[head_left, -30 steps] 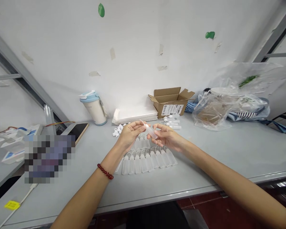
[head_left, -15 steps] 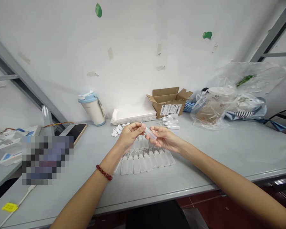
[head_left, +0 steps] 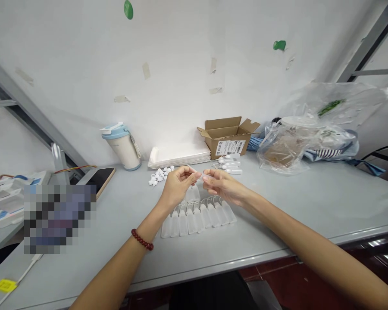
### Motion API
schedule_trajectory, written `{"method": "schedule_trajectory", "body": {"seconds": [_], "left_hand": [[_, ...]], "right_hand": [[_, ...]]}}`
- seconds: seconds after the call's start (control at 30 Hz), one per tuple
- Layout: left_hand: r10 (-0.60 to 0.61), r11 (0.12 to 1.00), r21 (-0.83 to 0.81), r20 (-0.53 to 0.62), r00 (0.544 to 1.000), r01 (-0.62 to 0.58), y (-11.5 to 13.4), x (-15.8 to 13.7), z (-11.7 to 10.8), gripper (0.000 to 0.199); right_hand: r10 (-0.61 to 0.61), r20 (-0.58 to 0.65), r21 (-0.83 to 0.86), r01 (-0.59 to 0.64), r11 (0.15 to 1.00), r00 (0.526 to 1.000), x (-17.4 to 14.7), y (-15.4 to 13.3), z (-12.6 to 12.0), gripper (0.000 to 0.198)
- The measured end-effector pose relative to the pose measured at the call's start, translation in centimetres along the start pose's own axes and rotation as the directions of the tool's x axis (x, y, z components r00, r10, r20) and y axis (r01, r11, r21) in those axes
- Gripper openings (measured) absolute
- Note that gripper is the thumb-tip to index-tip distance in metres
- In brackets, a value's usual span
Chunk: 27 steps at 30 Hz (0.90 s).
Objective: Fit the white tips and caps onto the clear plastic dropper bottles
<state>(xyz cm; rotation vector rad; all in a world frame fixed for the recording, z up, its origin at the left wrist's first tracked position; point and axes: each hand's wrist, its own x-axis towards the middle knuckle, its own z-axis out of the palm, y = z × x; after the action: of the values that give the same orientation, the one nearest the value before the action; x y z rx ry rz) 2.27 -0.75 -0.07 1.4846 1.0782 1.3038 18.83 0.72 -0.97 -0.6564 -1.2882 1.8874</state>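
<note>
Both hands meet above the table at a small translucent plastic squeeze bottle (head_left: 207,175), now mostly hidden by fingers. My right hand (head_left: 224,186) is closed around its body. My left hand (head_left: 178,184) pinches its tip end; whether a cap is there I cannot make out. Just below lies a row of similar squeeze bottles (head_left: 190,221) with thin bent nozzles, flat side by side. A few more lie behind, partly covered by my left hand. Left of the hands sits a loose pile of small white caps (head_left: 161,175).
Behind the hands are a stack of white flat sheets (head_left: 181,156), an open cardboard box (head_left: 228,140) and several small bottles (head_left: 232,165) with thin tips. A tumbler (head_left: 124,150) and phone (head_left: 101,180) stand left. Plastic bags (head_left: 284,150) lie right.
My fingers have closed in over the bottle, which showed plainly between the hands before and is now largely covered. The view has shifted slightly.
</note>
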Motion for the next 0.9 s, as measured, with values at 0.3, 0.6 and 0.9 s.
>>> {"method": "schedule_trajectory", "body": {"seconds": [0.3, 0.6, 0.9], "left_hand": [[0.010, 0.999, 0.042, -0.002, 1.000, -0.010, -0.02, -0.35, 0.03, 0.021], [-0.084, 0.992, 0.094, 0.054, 0.995, 0.079, 0.42, -0.31, 0.06, 0.031], [0.074, 0.954, 0.286, 0.076, 0.994, -0.093, 0.15, -0.82, 0.13, 0.019]], "right_hand": [[-0.200, -0.168, -0.304, 0.142, 0.942, 0.965, 0.30, 0.37, -0.38, 0.039], [-0.299, -0.220, -0.443, 0.178, 0.879, 0.928, 0.31, 0.47, 0.01, 0.042], [-0.257, -0.246, -0.423, 0.135, 0.896, 0.934, 0.10, 0.01, 0.12, 0.043]]}}
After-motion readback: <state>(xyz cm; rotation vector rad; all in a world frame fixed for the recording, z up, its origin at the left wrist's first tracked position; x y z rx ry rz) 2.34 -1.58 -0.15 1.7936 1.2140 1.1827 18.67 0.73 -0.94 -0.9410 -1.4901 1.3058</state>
